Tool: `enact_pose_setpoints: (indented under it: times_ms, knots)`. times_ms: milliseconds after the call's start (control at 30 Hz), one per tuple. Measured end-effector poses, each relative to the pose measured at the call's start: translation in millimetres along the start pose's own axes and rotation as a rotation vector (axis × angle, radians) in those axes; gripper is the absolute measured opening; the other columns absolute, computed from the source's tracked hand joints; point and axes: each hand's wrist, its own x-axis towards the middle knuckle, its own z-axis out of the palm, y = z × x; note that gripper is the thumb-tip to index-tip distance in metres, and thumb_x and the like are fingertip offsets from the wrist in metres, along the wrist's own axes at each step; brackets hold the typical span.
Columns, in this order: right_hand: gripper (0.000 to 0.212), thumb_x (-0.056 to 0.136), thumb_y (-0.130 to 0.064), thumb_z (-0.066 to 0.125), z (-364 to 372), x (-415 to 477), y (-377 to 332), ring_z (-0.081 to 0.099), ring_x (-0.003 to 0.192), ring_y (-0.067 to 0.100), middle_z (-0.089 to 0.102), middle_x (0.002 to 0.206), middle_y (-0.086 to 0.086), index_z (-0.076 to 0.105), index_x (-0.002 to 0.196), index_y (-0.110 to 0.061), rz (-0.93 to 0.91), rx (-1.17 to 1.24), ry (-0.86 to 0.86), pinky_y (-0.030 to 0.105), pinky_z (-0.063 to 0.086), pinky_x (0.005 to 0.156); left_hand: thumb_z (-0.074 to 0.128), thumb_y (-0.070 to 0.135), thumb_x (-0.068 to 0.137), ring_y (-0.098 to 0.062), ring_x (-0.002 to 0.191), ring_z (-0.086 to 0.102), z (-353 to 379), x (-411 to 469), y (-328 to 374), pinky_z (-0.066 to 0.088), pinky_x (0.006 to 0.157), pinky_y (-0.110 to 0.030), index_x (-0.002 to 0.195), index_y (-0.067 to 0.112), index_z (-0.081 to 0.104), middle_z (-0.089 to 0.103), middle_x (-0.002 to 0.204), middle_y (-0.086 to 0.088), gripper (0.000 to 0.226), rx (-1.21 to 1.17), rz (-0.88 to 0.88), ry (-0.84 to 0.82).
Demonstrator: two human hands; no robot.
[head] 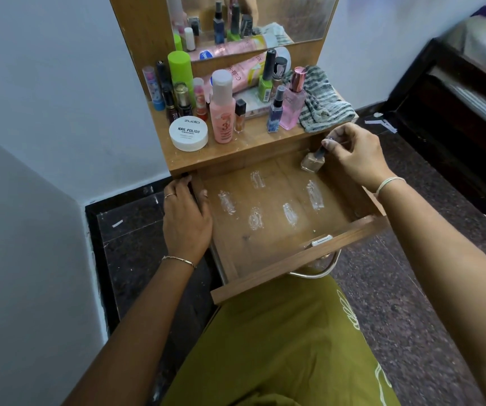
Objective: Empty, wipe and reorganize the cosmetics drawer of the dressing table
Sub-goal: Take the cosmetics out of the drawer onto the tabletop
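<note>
**Polish bottle pinched in the drawer's far right corner**

Open drawer (294, 260), pulled out from under the tabletop (253, 140) toward a lap (280, 347) in olive fabric. In its far right corner, a polish bottle (311, 163) of pale beige, tilted, dark cap up. Around that cap, the thumb and fingertips of the right hand (356, 153), curled in a narrow pinch. Impossible to tell whether resting on the drawer floor or held just above it. On the drawer's left wall, the left hand (186, 218), thumb inside, fingers wrapped down the outside, gripping the wood. Across the drawer floor, several whitish smears (256, 218). Under the drawer's front, a curved metal handle (319, 272).

Above the drawer, on the tabletop, a crowd of cosmetics. Nearest the drawer's left side, a white tub (188, 134) marked NAIL POLISH, with a pink bottle (222, 112) just right of it. Further right, a blue spray (275, 115) and a pink perfume (293, 102) close together. Beyond the drawer's right corner, a striped cloth (321, 104) bunched at the tabletop edge. Behind all, a mirror (265, 16). Well right of the drawer, a dark bed frame (441, 98).
</note>
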Motion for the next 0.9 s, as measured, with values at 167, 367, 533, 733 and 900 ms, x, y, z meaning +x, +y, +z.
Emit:
enact_pose_setpoints:
  times_ms: [167,367,533,733,900]
  knots:
    - [0.023,0.078,-0.045,0.07,-4.3,-6.4,-27.4,0.07,0.078,0.029,0.071,0.083,0.004,0.064,0.084,-0.024,-0.064,0.169,-0.069,0.051,0.056,0.073,0.031,0.037,0.101,-0.029,0.118,0.051,6.4,-1.4,-2.3,0.046,0.083,-0.042,0.137,0.013,0.041,0.049,0.133,-0.012,0.044,-0.02,-0.067,-0.089]
    - [0.026,0.084,-0.033,0.067,3.9,-5.4,-80.9,0.069,0.076,0.025,0.069,0.083,0.008,0.063,0.091,-0.009,-0.219,0.135,-0.044,0.045,0.056,0.071,0.027,0.036,0.102,-0.031,0.116,0.054,9.2,0.7,-2.1,0.047,0.086,-0.044,0.139,0.013,0.039,0.054,0.13,-0.013,0.046,-0.04,-0.093,-0.116]
    - [0.016,0.087,-0.025,0.065,9.0,0.9,-117.2,0.068,0.081,0.019,0.071,0.087,0.001,0.067,0.097,-0.013,-0.342,0.101,0.014,0.043,0.056,0.076,0.025,0.035,0.102,-0.032,0.11,0.057,6.4,-2.3,3.3,0.049,0.082,-0.045,0.137,0.012,0.04,0.053,0.128,-0.013,0.044,-0.006,-0.099,-0.113]
    - [0.02,0.089,-0.007,0.057,18.8,13.8,-145.7,0.065,0.092,0.025,0.072,0.1,0.006,0.068,0.105,-0.011,-0.477,-0.185,0.045,0.039,0.05,0.081,0.025,0.034,0.103,-0.032,0.109,0.058,2.7,-3.8,7.7,0.048,0.082,-0.045,0.135,0.013,0.041,0.054,0.127,-0.011,0.042,0.022,-0.112,-0.113]
    - [0.029,0.086,0.001,0.054,28.8,25.3,-151.8,0.065,0.093,0.025,0.072,0.098,0.008,0.07,0.105,-0.013,-0.436,-0.31,0.015,0.039,0.051,0.082,0.026,0.035,0.103,-0.033,0.108,0.059,2.0,-4.9,8.4,0.048,0.081,-0.045,0.133,0.013,0.043,0.055,0.126,-0.01,0.041,0.018,-0.116,-0.112]
